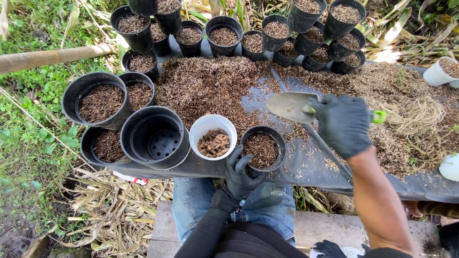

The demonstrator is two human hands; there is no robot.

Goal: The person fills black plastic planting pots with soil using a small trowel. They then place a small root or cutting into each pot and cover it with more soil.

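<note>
My left hand (240, 173), in a black glove, grips the near rim of a small black pot (261, 148) filled with brown husk mix. It stands at the front edge of a black sheet (311, 165). My right hand (342, 124), also gloved, holds a metal trowel (290, 106) by its green handle. The blade hovers level, above and to the right of the small pot, with little or nothing on it. A white cup (213, 137) of brown chunks stands just left of the pot. A heap of husk mix (210, 81) lies behind them.
An empty large black pot (155, 138) stands left of the cup, with filled pots (100, 101) beyond it. Several filled pots (224, 34) line the far edge. White cups (442, 71) stand at the right. Another gloved hand (330, 248) shows at the bottom edge.
</note>
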